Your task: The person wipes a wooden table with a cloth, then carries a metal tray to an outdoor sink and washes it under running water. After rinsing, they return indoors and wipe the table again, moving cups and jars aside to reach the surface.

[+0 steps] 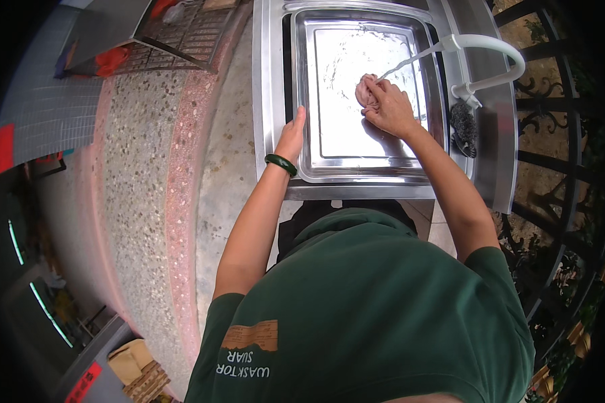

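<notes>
A rectangular stainless steel tray [312,175] lies in the metal sink unit before me. Water runs into it from a white curved faucet [517,55] on the right. In my right hand [390,108] is a crumpled pink cloth [367,93], pressed on the tray's bottom where the stream lands. The left hand [293,133], with a dark green bangle at the wrist, rests at the tray's left rim, its thumb up along the edge; its fingers are mostly hidden from view.
A dark scouring pad [463,123] and a black-bristled brush [465,146] lie on the ledge beneath the faucet. Black iron railings [549,103] stand at the right. A metal rack [181,48] with red plastic bags is at the upper left, beyond the pebbled floor.
</notes>
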Available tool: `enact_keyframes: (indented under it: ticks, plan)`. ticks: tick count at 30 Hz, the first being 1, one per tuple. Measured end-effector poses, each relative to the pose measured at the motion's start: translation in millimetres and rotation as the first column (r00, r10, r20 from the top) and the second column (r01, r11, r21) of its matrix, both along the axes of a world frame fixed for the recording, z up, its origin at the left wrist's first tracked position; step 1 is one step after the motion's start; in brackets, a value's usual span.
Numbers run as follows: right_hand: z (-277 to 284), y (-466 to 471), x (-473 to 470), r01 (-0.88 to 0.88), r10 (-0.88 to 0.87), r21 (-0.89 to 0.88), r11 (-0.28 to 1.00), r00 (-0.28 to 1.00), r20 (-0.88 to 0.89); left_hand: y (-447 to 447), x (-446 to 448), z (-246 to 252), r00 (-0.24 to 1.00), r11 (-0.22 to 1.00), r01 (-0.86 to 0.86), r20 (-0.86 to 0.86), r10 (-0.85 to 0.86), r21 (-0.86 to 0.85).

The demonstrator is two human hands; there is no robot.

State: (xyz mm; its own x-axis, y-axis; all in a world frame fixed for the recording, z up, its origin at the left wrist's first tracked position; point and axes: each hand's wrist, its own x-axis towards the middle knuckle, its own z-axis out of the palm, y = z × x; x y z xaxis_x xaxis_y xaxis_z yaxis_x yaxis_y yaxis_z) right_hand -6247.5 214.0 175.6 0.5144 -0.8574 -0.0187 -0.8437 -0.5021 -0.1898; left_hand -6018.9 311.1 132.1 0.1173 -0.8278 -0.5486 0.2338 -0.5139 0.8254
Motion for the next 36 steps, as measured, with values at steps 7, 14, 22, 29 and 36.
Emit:
enact_keyframes:
  ticks: [7,14,22,29,36]
  plan:
    - [1,60,61,-0.524,0.510,0.078,0.848,0.847,0.154,-3,10,-12,0.980,0.995,0.035,-0.200,-0.015,0.096]
    - [21,82,50,-0.640,0.638,0.184,0.746,0.766,0.078,3,6,-2,0.998,0.998,-0.051,-0.034,0.052,0.026]
    - [7,86,65,-0.574,0.564,0.096,0.813,0.818,0.112,2,11,2,0.979,0.994,-0.003,-0.204,0.026,0.113]
    - [22,79,58,-0.656,0.666,0.149,0.740,0.746,-0.024,3,6,3,0.998,0.997,-0.050,-0.045,0.053,0.053]
    - [12,86,70,-0.661,0.653,0.120,0.741,0.751,0.098,2,10,0,0.995,0.999,-0.012,-0.102,0.016,0.042]
